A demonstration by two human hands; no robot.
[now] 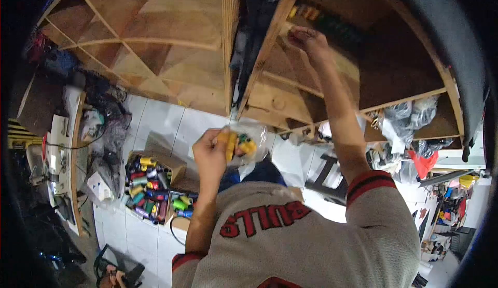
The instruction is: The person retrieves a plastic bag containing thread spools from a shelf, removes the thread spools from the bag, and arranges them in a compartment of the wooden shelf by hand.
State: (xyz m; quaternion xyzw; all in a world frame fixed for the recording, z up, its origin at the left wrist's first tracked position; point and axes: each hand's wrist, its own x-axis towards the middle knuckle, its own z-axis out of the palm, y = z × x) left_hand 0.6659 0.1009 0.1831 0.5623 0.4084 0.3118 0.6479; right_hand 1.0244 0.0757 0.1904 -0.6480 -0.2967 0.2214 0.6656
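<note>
My left hand (207, 150) is closed around a yellow thread spool (230, 145), held low in front of my body. A clear plastic bag (258, 132) hangs against the same hand, with more yellow and green spools (248, 146) inside it. My right hand (309, 40) is raised into the upper compartment of the wooden shelf (270, 44), its fingers curled together; whatever they hold, if anything, is hidden. Just beyond the fingers, a row of yellow, orange and dark spools (311, 14) stands in the shadowed compartment.
A cardboard box (176, 169) full of mixed-colour spools sits on the white tiled floor (161, 122), left of me. Another divided wooden shelf (179, 10) rises at upper left. Plastic bags (410, 119) fill a lower right compartment. A dark frame-like object (328, 179) lies on the floor.
</note>
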